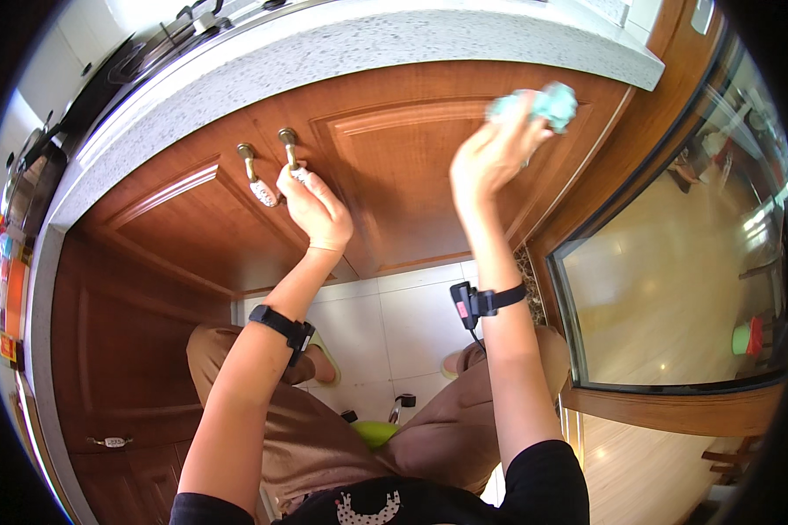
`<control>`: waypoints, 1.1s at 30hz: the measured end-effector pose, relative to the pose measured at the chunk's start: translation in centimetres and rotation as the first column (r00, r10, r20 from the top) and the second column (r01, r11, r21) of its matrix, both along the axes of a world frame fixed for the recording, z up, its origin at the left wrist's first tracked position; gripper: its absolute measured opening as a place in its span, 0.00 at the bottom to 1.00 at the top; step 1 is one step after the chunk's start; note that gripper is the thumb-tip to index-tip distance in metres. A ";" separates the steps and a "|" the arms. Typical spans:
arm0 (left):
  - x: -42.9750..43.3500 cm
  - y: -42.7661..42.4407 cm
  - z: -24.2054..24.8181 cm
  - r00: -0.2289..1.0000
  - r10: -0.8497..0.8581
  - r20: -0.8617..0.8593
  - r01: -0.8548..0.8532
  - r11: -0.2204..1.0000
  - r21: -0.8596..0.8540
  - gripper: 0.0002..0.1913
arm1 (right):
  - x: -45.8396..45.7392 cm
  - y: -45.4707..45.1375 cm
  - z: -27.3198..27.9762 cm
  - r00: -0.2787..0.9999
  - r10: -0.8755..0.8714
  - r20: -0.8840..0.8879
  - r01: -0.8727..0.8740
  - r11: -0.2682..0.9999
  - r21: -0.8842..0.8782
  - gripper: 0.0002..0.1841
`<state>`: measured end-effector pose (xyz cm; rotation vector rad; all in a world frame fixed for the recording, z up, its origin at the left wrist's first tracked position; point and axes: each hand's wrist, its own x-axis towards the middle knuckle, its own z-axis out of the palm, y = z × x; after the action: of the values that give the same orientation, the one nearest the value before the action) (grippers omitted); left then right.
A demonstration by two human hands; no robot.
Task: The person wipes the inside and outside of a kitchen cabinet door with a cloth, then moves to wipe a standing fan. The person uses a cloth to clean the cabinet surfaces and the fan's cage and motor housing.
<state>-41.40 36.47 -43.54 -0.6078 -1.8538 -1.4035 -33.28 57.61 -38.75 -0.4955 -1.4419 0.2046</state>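
My left hand [315,210] is closed around the lower part of a brass-and-ceramic cabinet handle [290,147]. A matching handle [256,177] hangs just left of it on the neighbouring door [190,216]. My right hand [496,154] holds a pale green cloth [555,108] against the upper right part of a reddish-brown wooden cabinet door [407,177]; the cloth is blurred. Both doors sit flush under the speckled counter. A black strap with a small device is on each forearm.
A speckled grey countertop [394,42] overhangs the doors, with a gas hob [190,33] at upper left. A wood-framed glass door [670,262] stands at right. Side cabinets [131,328] are at left. Below are white floor tiles [348,321] and a green seat [374,432] between my legs.
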 end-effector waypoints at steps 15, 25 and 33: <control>1.1 -4.6 3.6 0.843 -0.485 0.233 0.523 0.841 -0.141 0.21 | 0.0 -12.8 4.0 0.935 0.292 0.202 -0.332 0.921 0.205 0.26; 1.5 -16.1 6.2 0.739 -0.633 0.228 0.670 0.662 -0.336 0.15 | -2.8 -16.9 -4.1 0.799 0.527 0.290 -0.542 0.840 -0.032 0.20; -1.9 -17.1 4.4 0.811 -0.483 0.330 0.527 0.848 -0.052 0.09 | -0.2 -18.7 2.0 0.822 0.512 0.250 -0.538 0.842 0.044 0.19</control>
<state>-43.31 19.35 -39.12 -1.0737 -2.1484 -1.8004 -33.47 38.90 -36.72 -0.0090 -1.7886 0.5194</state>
